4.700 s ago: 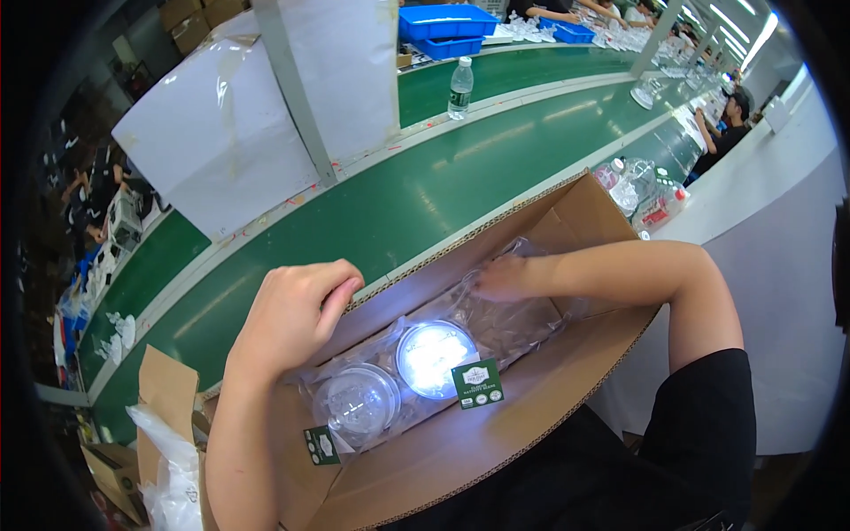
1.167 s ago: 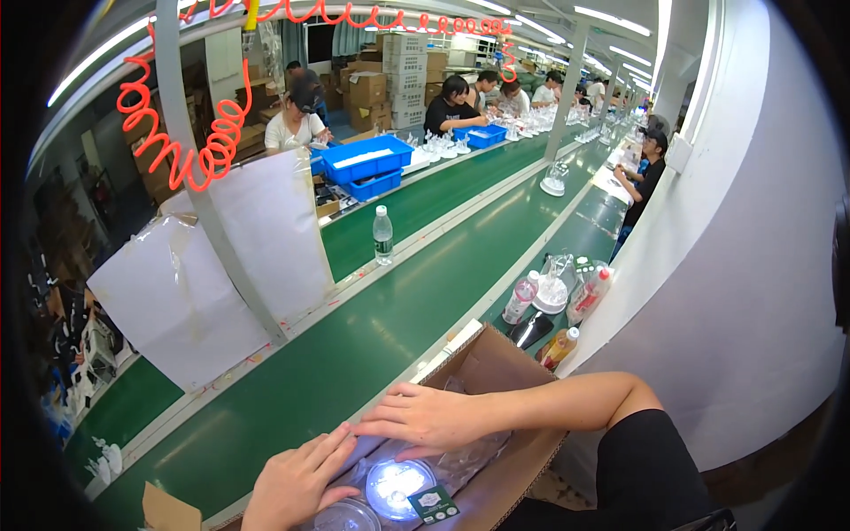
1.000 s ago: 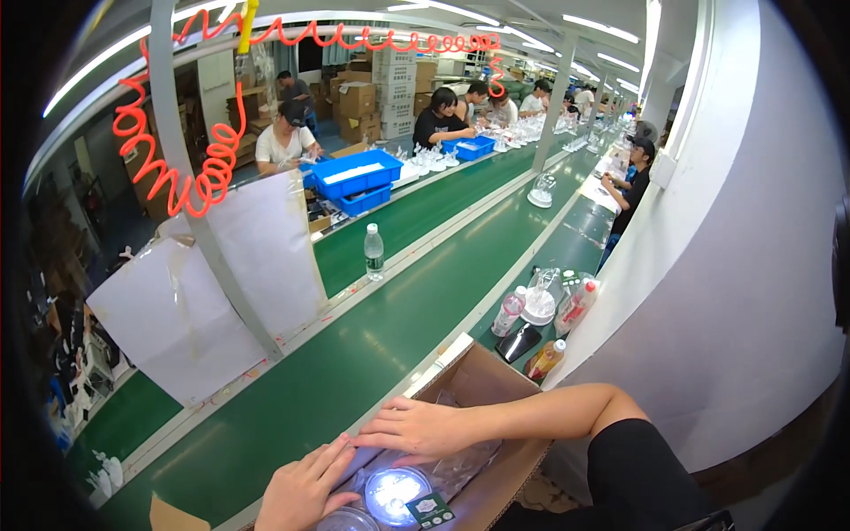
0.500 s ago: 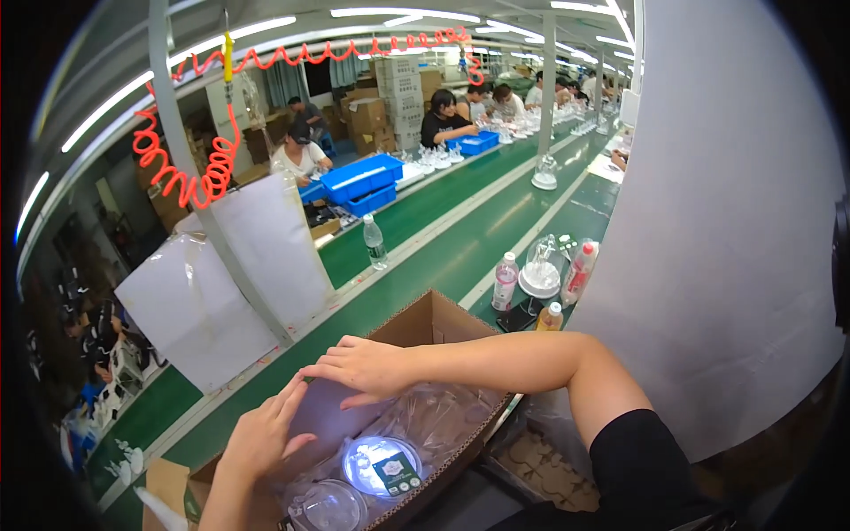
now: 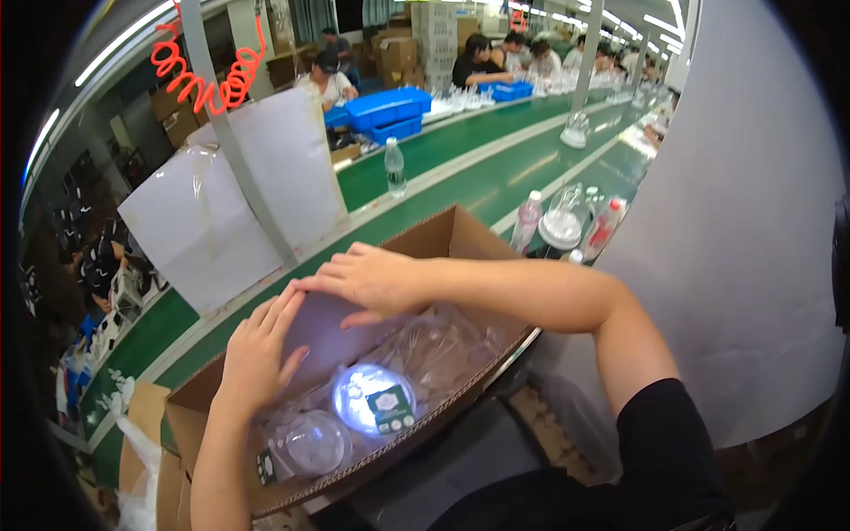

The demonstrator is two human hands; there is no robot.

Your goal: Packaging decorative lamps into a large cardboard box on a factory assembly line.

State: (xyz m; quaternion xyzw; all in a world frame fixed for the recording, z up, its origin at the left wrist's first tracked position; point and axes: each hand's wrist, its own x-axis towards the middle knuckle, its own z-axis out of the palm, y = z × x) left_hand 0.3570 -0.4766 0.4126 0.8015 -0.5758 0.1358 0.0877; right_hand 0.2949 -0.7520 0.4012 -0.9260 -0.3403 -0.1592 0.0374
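Seen from the head camera, a worker's left hand (image 5: pixel 257 354) and right hand (image 5: pixel 372 279) lie flat, fingers spread and gripping nothing, on a pale sheet (image 5: pixel 329 332) against the far inner wall of an open cardboard box (image 5: pixel 443 239). Below them, clear plastic-wrapped domes (image 5: pixel 374 400) fill the box, which stands beside a green conveyor belt (image 5: pixel 460 168).

Long green conveyor belt (image 5: pixel 460 159) running toward far end; bright ceiling strip lights (image 5: pixel 660 25) overhead; plain white wall (image 5: pixel 753 221) at right; stacked brown cardboard cartons (image 5: pixel 398 55) behind.
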